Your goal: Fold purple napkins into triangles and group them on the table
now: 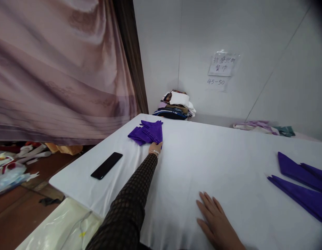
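Note:
My left hand (155,147) reaches far across the table, its fingers closed on the near corner of a purple cloth napkin (153,131). That napkin lies in a loose, crumpled heap with other purple cloth; how many pieces it holds I cannot tell. My right hand (215,216) rests palm down on the white tabletop (197,163), fingers stretched out and holding nothing. Further right lie folded purple napkins (301,194) with pointed ends, partly cut off by the frame edge. A black phone (107,165) lies flat to the left of my left forearm.
Against the wall behind the table stands a stack of folded clothes (175,106). More cloth (263,127) lies beyond the far right edge. A pink curtain (64,69) hangs at left, above plastic bags (9,173) on the floor. A handwritten sign (221,64) is on the wall.

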Demonstrator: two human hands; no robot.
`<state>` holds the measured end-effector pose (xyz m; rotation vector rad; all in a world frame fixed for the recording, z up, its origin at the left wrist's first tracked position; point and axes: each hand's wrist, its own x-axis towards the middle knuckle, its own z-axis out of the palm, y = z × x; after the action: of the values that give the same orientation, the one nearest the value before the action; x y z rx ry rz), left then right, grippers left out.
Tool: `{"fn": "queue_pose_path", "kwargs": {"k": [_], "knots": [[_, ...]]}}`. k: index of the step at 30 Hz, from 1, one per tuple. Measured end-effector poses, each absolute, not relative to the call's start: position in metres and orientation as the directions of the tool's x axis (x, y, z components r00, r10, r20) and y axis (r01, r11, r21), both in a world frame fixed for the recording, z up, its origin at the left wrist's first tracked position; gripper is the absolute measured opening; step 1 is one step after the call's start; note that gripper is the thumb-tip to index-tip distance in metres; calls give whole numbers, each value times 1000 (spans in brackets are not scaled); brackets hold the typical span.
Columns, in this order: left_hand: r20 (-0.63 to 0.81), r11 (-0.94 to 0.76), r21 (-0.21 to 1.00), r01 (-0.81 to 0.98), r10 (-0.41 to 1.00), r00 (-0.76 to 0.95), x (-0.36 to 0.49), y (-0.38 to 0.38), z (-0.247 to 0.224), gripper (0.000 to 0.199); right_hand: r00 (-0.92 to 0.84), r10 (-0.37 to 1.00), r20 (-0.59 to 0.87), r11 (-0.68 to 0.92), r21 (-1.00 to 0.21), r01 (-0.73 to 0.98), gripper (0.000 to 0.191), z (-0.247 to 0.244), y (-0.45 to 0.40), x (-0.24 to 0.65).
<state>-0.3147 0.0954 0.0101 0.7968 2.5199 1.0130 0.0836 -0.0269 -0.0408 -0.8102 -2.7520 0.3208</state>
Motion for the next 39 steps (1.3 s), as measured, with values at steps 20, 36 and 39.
{"fn": "queue_pose_path", "kwargs": {"k": [20,36,39], "knots": [[200,466,527,711,745,-637,-268,65,16,12,-793,577,195,785,-399,474,46,-41,-29,85],[173,-467,501,729,879,444,-68,-33,4,4,-372,922,109,72,-991,-111,57,3,35,65],[177,-431,527,732,898,402,-71,-33,-1,10,-326,944,55,-23,-973,-231,44,1,31,69]]}}
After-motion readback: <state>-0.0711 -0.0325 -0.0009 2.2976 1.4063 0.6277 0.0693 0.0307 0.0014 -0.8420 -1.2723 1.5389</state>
